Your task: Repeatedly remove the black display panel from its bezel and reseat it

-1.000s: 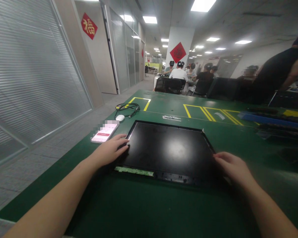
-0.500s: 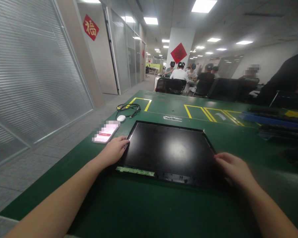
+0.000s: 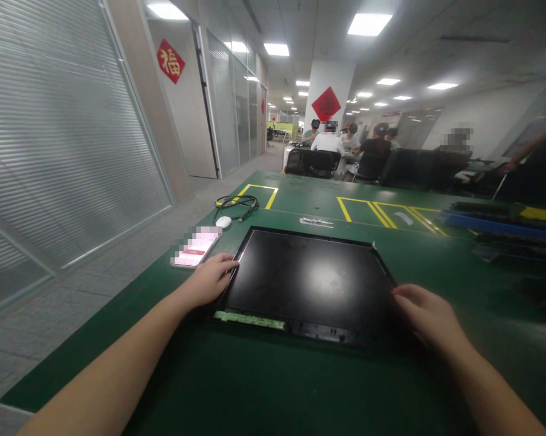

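A flat black screen panel (image 3: 309, 281) lies face up on the green table mat (image 3: 273, 387), with a strip of green circuit board (image 3: 249, 320) along its near edge. My left hand (image 3: 209, 280) grips the panel's left edge, fingers curled against it. My right hand (image 3: 429, 315) holds the right near corner, fingers bent over the edge.
A phone (image 3: 194, 249) with a lit pink screen lies left of the panel. Behind it are a white mouse (image 3: 223, 221) and a coiled black cable (image 3: 236, 202). Blue and black trays (image 3: 500, 221) stand at the right. People sit at a far table; a person stands at right.
Both hands have stayed on the panel's edges; the left fingers have drawn back from the panel's face onto its rim. The view has tilted slightly down.
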The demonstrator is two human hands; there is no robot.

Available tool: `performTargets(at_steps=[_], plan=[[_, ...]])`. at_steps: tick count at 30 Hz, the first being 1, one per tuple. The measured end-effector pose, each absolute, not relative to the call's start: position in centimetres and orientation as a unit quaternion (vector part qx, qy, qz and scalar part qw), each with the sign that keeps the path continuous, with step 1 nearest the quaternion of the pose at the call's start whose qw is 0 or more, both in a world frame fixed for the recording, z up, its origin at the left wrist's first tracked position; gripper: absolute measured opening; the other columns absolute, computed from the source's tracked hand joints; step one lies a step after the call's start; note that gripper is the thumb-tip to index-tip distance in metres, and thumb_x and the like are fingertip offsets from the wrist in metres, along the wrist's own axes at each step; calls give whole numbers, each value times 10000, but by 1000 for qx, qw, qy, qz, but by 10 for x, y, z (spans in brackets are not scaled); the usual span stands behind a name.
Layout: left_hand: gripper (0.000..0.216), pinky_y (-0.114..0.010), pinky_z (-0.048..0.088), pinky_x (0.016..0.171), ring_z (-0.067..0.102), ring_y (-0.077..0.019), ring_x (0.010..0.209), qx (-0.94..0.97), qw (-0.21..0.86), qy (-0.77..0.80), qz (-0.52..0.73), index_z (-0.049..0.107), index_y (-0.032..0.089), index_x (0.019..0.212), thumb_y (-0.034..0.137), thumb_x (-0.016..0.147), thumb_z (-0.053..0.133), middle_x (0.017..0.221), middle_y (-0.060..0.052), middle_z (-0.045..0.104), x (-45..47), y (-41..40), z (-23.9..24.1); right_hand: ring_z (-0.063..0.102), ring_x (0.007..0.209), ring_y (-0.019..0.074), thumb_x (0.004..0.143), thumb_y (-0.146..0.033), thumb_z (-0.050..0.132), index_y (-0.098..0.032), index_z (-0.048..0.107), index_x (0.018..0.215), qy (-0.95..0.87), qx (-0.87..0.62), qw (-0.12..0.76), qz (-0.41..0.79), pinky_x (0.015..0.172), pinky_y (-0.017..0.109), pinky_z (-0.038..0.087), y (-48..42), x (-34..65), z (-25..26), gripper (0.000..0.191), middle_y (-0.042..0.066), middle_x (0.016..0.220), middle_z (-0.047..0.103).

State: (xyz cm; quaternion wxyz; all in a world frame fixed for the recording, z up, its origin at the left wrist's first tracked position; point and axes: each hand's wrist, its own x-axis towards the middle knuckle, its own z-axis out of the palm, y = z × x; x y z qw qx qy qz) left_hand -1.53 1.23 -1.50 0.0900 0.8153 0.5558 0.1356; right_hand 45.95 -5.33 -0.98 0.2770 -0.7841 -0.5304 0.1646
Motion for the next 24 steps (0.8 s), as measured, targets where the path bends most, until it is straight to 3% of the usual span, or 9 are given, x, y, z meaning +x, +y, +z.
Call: performTargets(at_steps=[5, 9, 14, 18, 24], plan=[[516, -509, 381, 1109, 529, -356, 1303, 805, 78, 564, 163, 576, 66, 1341, 241, 876, 435, 1380, -225, 599, -11, 9, -15, 675, 763, 256, 716, -488, 567, -227, 717, 984, -514, -786, 308, 152, 672, 343, 486, -53, 467, -12, 403, 77, 888, 746], [544, -497, 375, 1120, 517, -331, 1337, 790, 108, 578, 174, 508, 110, 1411, 262, 897, 409, 1451, -193, 557, -8, 7, -14, 673, 723, 248, 723, -419, 563, -167, 639, 1182, -473, -816, 304, 136, 660, 349, 494, -49, 477, -17, 529, 104, 890, 728], [606, -467, 399, 1104, 523, -303, 1339, 767, 178, 586, 194, 425, 140, 1482, 260, 888, 409, 1490, -149, 525, -11, 5, -12, 683, 836, 252, 743, -374, 539, -156, 658, 1143, -502, -812, 244, 174, 710, 335, 502, -43, 479, -28, 471, 107, 958, 722], [599, -495, 391, 1104, 530, -308, 1331, 733, 259, 562, 283, 465, 160, 1444, 306, 863, 477, 1457, -134, 567, -13, 8, -13, 681, 889, 252, 755, -370, 531, -181, 677, 1080, -525, -799, 245, 162, 717, 320, 499, -42, 479, -33, 403, 91, 956, 722], [506, -428, 565, 915, 690, -291, 1122, 576, 414, 559, 429, 557, 186, 1289, 384, 825, 593, 1333, -129, 674, -6, 7, -5, 679, 845, 240, 762, -336, 518, -186, 677, 1066, -528, -803, 231, 151, 716, 320, 485, -43, 476, -30, 375, 81, 913, 716]])
